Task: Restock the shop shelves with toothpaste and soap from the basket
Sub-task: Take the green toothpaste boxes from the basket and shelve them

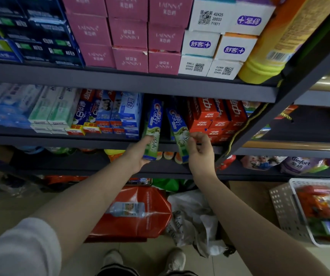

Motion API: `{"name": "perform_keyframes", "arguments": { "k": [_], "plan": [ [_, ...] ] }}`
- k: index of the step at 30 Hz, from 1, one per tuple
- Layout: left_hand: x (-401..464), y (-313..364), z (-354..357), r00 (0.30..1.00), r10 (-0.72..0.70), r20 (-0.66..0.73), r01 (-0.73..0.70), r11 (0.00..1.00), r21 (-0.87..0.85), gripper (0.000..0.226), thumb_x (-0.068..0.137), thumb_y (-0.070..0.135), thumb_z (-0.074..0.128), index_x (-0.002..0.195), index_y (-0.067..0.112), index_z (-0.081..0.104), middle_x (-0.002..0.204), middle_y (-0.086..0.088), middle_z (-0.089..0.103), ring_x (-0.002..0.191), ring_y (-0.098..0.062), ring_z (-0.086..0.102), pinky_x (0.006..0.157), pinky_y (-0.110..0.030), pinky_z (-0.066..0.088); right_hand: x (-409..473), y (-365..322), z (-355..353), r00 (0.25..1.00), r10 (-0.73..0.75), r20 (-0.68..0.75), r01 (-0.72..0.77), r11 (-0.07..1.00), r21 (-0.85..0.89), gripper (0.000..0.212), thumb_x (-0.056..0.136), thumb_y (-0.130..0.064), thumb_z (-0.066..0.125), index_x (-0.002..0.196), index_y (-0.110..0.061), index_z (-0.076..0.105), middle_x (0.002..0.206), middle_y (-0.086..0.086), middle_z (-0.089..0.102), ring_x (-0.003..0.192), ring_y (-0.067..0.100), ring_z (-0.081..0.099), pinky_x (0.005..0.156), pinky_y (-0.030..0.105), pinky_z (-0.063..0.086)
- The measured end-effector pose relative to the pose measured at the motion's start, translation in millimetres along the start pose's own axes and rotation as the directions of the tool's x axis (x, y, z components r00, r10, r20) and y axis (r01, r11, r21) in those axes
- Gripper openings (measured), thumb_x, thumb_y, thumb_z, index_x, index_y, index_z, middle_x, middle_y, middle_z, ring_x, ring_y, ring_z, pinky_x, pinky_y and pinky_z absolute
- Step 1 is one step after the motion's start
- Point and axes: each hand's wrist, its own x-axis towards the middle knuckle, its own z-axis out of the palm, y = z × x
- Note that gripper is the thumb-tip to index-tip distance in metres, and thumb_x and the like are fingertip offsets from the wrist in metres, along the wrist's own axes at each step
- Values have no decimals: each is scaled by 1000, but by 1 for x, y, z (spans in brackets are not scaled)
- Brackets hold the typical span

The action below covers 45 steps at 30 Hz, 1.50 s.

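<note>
Two blue-and-green Crest toothpaste boxes lean into a gap on the middle shelf (60, 138). My left hand (138, 156) grips the lower end of the left Crest box (154, 124). My right hand (200, 152) pinches the lower end of the right Crest box (177, 124), beside a stack of red toothpaste boxes (215, 116). Both boxes stick out past the shelf's front edge. A white plastic basket (283, 208) holding red, green and blue packs stands on the floor at lower right.
Pink boxes (128, 34) and white boxes (215, 46) fill the upper shelf, with a yellow bottle (267, 52) at its right end. A red bag (132, 216) and a white plastic bag (196, 216) lie on the floor below. My shoes (144, 259) are at the bottom.
</note>
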Motion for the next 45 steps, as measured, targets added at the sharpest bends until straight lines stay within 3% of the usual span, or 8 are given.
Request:
{"name": "perform_keyframes", "arguments": {
  "k": [9,16,18,21,24,27,35,45],
  "plan": [
    [7,8,-23,994,-82,72,84,996,-31,33,86,33,60,114,17,54,119,-9,58,98,-24,59,73,-37,49,34,15,60,992,3,123,27,971,-238,29,98,-21,40,125,-13,49,130,10,45,110,24,50,88,31,42],
    [6,17,-23,1000,-1,30,-7,965,262,53,82,61,49,122,27,49,137,-10,43,98,-25,60,78,-34,52,25,33,25,885,-229,406,460,563,-686,42,91,-38,53,126,-14,53,143,10,37,105,34,59,71,42,54],
    [0,8,-35,971,231,67,-231,813,534,50,85,61,42,120,26,49,124,-3,53,106,-23,57,84,-35,46,18,43,21,831,-213,513,551,443,-708,44,84,-29,65,123,-11,55,141,11,43,107,34,59,65,41,54],
    [-5,-9,-59,795,539,280,-563,480,673,50,84,39,60,127,19,45,114,5,57,106,-15,56,83,-30,44,21,46,29,826,-229,515,562,281,-778,45,61,-8,82,103,-9,65,118,9,63,78,28,68,41,29,48],
    [2,-17,-64,688,640,344,-624,278,731,55,81,32,66,128,15,45,109,-3,66,92,-16,62,77,-37,53,35,41,38,834,-294,467,524,155,-838,49,41,-2,86,85,-11,67,96,6,70,49,22,62,32,19,33],
    [10,-17,-52,606,723,331,-618,166,769,53,80,33,67,124,10,50,94,-10,70,83,-22,66,69,-40,55,46,33,41,855,-279,437,495,191,-847,47,45,3,84,87,-9,66,92,8,69,42,26,59,34,19,29],
    [33,-13,-34,529,775,346,-552,5,834,24,86,22,63,90,-1,59,72,-18,66,62,-33,63,50,-31,41,56,44,39,876,-236,421,481,357,-801,45,81,8,55,122,-10,52,135,12,47,78,39,65,51,36,45],
    [35,-11,-27,592,782,194,-444,116,888,25,90,22,56,78,1,63,69,-18,68,65,-34,64,53,-39,51,47,47,40,905,-281,319,423,532,-733,33,93,-13,50,126,-10,50,140,9,42,89,37,62,56,38,49]
  ]
}}
